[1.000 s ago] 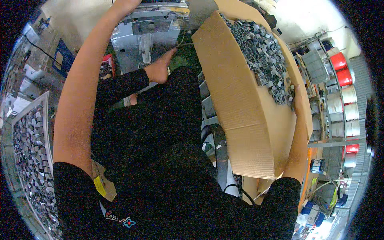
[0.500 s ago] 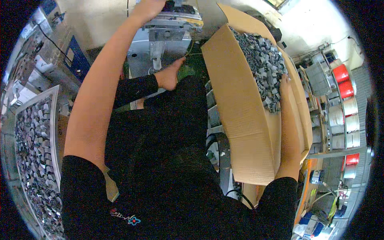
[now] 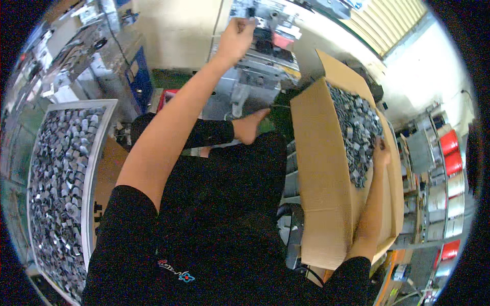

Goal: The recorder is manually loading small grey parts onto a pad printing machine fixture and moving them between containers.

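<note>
left hand (image 3: 236, 38) is stretched far up to the grey machine (image 3: 265, 61) at the far centre, fingers (image 3: 249, 23) pinched narrow on a small dark part at the machine's top; what exactly they grip is too small to tell. a second ago this hand was already high at the machine and it reads much the same now, so the left side is parked at the feed point. right hand (image 3: 380, 153) is inside the open cardboard box (image 3: 326, 204) on the right, resting on the heap of small grey metal pieces (image 3: 357, 127); half a second ago it lay on the pieces too, and now it sits a bit nearer along the box's right wall. its fingers are curled into the pile, whether they hold a piece i cannot tell. the box looks more level than a second ago, though the camera also moved. judgement: the right hand is picking stock from the box while the left tends the machine, so one feed cycle is midway. another person's hand (image 3: 250, 127) with a black sleeve reaches in near the machine base, well apart from both hands. a big grey tray (image 3: 94, 168) full of similar metal pieces sits at the left.
</note>
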{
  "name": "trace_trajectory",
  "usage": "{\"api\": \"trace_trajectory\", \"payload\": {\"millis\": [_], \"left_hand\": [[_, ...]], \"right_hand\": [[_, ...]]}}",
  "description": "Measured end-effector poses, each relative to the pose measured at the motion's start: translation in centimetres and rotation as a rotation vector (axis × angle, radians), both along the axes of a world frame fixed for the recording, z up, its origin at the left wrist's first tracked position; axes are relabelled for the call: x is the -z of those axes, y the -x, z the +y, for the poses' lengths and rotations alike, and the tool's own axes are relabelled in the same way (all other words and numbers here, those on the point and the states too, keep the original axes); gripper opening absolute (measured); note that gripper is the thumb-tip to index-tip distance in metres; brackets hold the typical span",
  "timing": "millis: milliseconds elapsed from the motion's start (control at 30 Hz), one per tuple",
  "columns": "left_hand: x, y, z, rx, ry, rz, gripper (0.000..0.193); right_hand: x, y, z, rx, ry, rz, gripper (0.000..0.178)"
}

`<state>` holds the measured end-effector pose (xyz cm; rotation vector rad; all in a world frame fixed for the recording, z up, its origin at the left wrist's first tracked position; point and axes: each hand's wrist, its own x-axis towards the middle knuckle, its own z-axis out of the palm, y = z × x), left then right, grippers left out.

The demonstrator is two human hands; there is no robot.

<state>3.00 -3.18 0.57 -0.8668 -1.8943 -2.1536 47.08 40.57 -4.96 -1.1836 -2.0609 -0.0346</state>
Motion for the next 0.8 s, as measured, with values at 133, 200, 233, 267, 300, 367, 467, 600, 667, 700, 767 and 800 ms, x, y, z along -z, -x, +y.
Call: {"api": "trace_trajectory", "payload": {"millis": [133,200,233,267,300,367,467,600,667,700,767,800], "left_hand": [[2.4,-0.5,-6.7,-0.102,-0.059,0.147,0.047],[3.1,-3.0,-12.6,-0.178,0.196,0.117,0.043],[3.4,-3.9,-14.3,-0.2,0.216,0.113,0.043],[3.8,-4.4,-15.8,-0.112,0.194,0.055,0.043],[4.4,-4.5,-18.2,-0.047,0.179,-0.006,0.043],[6.2,-4.1,-24.5,-0.235,0.243,0.14,0.04],[6.8,-5.3,-32.4,-0.449,0.453,0.079,0.04],[7.7,-6.8,-41.9,-0.7,0.661,0.143,0.043],[7.3,-8.5,-47.8,-0.792,0.736,0.064,0.043],[7.1,-9.4,-50.4,-0.823,0.75,0.016,0.044],[6.9,-10.6,-54.3,-0.928,0.919,-0.019,0.045],[8.1,-10.7,-57.8,-0.917,0.872,0.004,0.048]], "right_hand": [[-0.9,1.4,1.5,-0.334,-0.089,0.127,0.035],[-0.2,5.5,-0.2,-0.385,0.069,0.154,0.034],[-0.9,5.2,1.7,-0.418,0.124,0.196,0.035],[-3.5,2.9,5.3,-0.392,0.109,0.109,0.043],[-5.9,2.0,8.3,-0.386,0.101,0.021,0.051],[-7.9,6.0,9.3,-0.526,0.03,0.024,0.049],[-3.6,14.8,5.9,-0.856,-0.007,-0.01,0.042],[-3.5,20.4,1.8,-1.058,0.08,-0.004,0.044],[-2.9,24.0,-3.2,-1.119,0.273,0.112,0.034],[-3.0,25.3,-5.8,-1.143,0.368,0.164,0.03],[-3.7,25.0,-8.2,-1.145,0.444,0.219,0.027],[-3.4,25.7,-9.2,-1.136,0.352,0.167,0.026]]}}
